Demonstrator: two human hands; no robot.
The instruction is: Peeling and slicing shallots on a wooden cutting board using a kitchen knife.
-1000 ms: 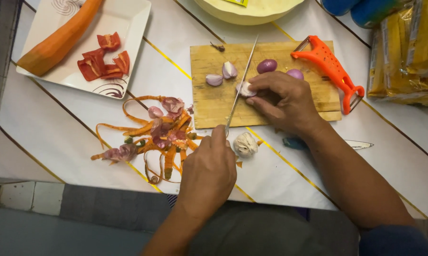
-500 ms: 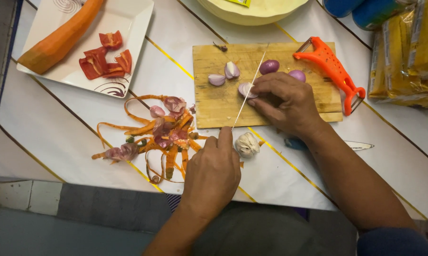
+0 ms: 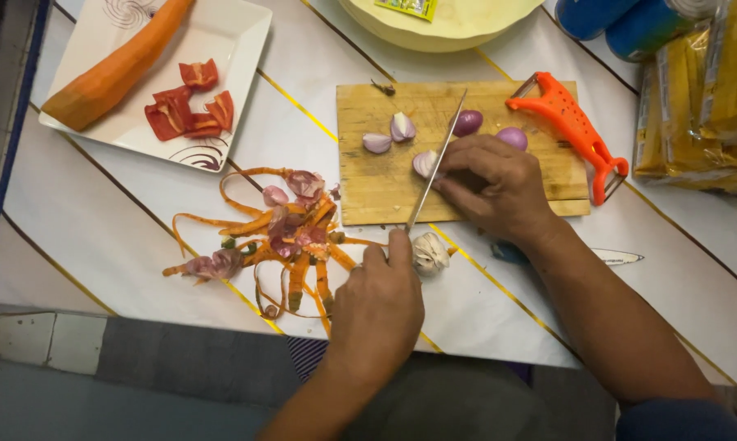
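Observation:
My left hand [image 3: 376, 302] grips the handle of a slim knife [image 3: 438, 159] whose blade slants up across the wooden cutting board [image 3: 385, 192]. My right hand [image 3: 495, 184] rests on the board, and its fingertips pin a peeled shallot piece [image 3: 423, 163] against the blade. Two cut shallot halves [image 3: 389, 135] lie to the left of the blade. Two whole purple shallots [image 3: 468, 122] sit just beyond my right hand's knuckles.
An orange peeler [image 3: 572, 126] lies on the board's right end. A garlic bulb [image 3: 430, 253] and a heap of carrot and shallot peelings [image 3: 287, 237] sit below the board. A white plate [image 3: 246, 49] holds a carrot and red pepper pieces. A yellow bowl [image 3: 442, 28], blue cans and yellow packets [image 3: 703, 90] line the far side.
The knife blade has swung slightly to the right, its tip now closer to the whole shallots. My right hand has stayed on the shallot piece.

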